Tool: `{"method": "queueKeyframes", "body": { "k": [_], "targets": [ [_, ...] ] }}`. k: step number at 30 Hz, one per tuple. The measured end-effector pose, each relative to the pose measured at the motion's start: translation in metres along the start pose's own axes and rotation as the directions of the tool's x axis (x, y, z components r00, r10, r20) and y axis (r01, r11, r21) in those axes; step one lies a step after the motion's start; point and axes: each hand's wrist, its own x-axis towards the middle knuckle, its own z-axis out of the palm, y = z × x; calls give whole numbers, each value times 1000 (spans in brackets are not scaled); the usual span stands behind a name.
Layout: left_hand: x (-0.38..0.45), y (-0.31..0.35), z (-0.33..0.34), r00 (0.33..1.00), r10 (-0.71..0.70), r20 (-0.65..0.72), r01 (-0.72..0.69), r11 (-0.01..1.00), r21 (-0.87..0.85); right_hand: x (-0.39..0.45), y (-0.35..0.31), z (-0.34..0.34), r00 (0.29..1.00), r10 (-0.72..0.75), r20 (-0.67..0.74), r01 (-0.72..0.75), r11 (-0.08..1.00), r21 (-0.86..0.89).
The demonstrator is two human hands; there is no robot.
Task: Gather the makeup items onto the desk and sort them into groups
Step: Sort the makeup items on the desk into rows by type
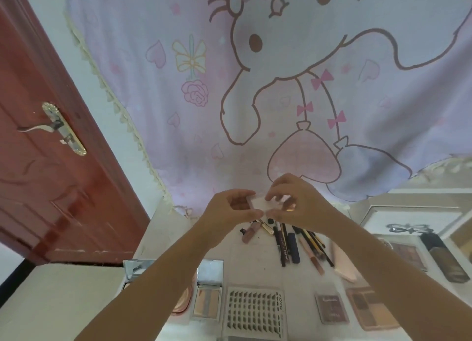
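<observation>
Behind the desk (163, 241), a cartoon curtain (255, 85) fills the upper frame. At centre, a small clear case (256, 202) is pinched between the left hand (236, 206) and right hand (291, 202), fingers closed on its edges, probably for inspection before grouping. Pencils (293, 246) and palettes (332, 308) are laid sorted below.

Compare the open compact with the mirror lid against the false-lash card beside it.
The open compact has its mirrored lid raised, showing pale powder pans; the lash card lies flat, covered in rows of dark lash clusters. The compact is narrower, the card wider. Both rest on the desk, untouched by either hand.
</observation>
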Motion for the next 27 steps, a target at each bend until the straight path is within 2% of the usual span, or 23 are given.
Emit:
{"method": "queueKeyframes", "body": {
  "k": [3,9,14,17,20,22,25,27],
  "targets": [
    [-4,-1,0,996,-17,84,13,998,54,-6,2,-3,992,3,129,-5,1000,11],
    [-8,-14,8,999,32,19,-33,998,45,-17,11,10,998,62,-1,-62,997,47],
    [-15,-33,14,998,9,68,-10,1000,20,-26,14,15,974,223,-41,-209,953,219],
    [-16,-47,15,994,-54,99,57,998,-22,-31,20,16,948,306,87,-318,899,303],
    [-18,-69,18,986,-140,93,141,990,-8,-37,34,22,864,460,205,-501,745,439],
    [-22,-88,24,977,-200,77,196,979,60,-43,46,29,819,527,227,-573,735,362],
    [-29,-115,38,954,-295,42,277,930,243,-54,67,44,770,591,242,-629,767,129],
    [-35,-132,51,940,-342,22,314,885,343,-64,85,57,724,631,281,-662,749,23]
  ]
}}
